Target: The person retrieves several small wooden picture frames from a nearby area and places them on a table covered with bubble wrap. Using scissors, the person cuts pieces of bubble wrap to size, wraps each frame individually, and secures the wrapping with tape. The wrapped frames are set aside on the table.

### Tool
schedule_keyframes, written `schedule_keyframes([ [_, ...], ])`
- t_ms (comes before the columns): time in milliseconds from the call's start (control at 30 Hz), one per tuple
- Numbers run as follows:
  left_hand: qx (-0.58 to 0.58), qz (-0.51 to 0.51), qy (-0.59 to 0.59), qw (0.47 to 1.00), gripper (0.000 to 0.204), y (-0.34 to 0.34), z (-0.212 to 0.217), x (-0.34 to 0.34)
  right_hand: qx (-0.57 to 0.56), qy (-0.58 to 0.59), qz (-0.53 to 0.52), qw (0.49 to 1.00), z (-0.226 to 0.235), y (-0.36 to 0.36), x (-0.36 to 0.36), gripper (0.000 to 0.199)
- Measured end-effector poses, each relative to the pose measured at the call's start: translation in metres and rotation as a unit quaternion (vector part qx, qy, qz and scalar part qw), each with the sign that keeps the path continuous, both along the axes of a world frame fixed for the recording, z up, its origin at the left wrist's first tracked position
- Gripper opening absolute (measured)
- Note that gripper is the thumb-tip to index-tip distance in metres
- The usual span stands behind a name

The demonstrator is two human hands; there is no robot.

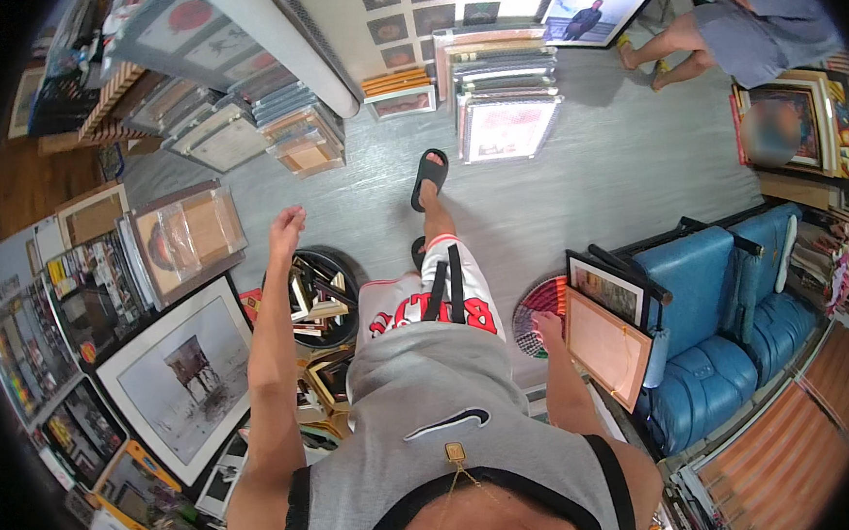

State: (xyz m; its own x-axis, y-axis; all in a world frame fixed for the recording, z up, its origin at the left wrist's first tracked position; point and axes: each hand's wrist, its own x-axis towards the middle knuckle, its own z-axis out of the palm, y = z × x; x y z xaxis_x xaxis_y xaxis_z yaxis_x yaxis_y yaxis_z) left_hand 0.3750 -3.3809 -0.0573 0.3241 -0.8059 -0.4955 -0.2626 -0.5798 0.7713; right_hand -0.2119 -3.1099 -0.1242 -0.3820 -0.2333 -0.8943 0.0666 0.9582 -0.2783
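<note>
Hanging just past the far-left edge of a black round bin (347,267), the person's left hand (288,230) is curling its fingers loosely, and I am seeing nothing in it. The bin is holding small black, gold and wooden frames (324,300) that are lying at mixed angles, sharing no one long axis; the left hand is clearly the nearer. Well to the bin's right, the right hand (548,330) is hanging over or beside a multicoloured checked disc (527,329), which is showing no long axis; I cannot tell whether those fingers are touching or gripping it. Beyond the bin, a smooth grey floor (623,175) is stretching toward a stack of plastic-wrapped frames (511,128). Left of the bin, a large black-framed photograph (183,377) is resting; far to its right, blue cushioned seats (683,283) are standing, and another person (770,25) is occupying the far right.
</note>
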Motion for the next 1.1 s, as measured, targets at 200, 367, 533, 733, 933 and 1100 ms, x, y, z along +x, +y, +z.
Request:
schedule_keyframes([
  [200,0.153,-0.273,-0.120,0.942,0.033,-0.145,-0.074,-0.007,-0.121,-0.093,-0.031,0.988,-0.043,-0.202,0.108,0.022],
  [367,0.086,-0.389,-0.181,0.899,0.042,-0.262,-0.119,-0.033,-0.251,-0.112,-0.019,0.961,-0.019,-0.380,0.191,0.022],
  [533,0.018,-0.535,-0.211,0.818,0.046,-0.367,-0.229,-0.071,-0.295,-0.032,0.205,0.933,-0.110,-0.499,0.253,0.028],
  [733,-0.049,-0.583,-0.206,0.784,0.042,-0.426,-0.357,-0.105,-0.239,-0.026,0.259,0.936,-0.270,-0.579,0.325,0.054],
  [933,-0.042,-0.641,-0.246,0.726,0.058,-0.437,-0.415,-0.109,-0.165,0.037,0.291,0.941,-0.333,-0.594,0.360,0.058],
  [1100,-0.161,-0.643,-0.283,0.693,0.087,-0.416,-0.429,-0.105,-0.160,0.041,0.258,0.952,-0.347,-0.578,0.363,0.049],
])
